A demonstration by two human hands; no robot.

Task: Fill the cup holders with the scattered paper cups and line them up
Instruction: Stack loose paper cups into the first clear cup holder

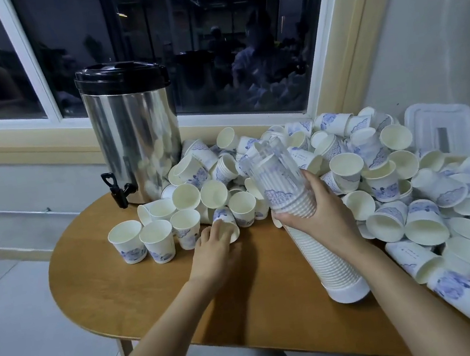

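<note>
The right hand (318,212) gripped the tilted holder (274,170) and its long stack (323,258), whose base rested on the table (152,282). The left hand (214,250) curled over a tipped cup (228,226). A heap (380,166) lay beyond both hands. If the grip loosened, the unsleeved stack could buckle or slide out.

cup holder (274,167): clear tube, tilted, capping long cup stack (326,258) | paper cups (382,180): white-blue, heaped, mostly tipped, few upright

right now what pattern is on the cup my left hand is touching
White paper cup with a blue cloud-like print near its base, clearest in the head view.
</note>
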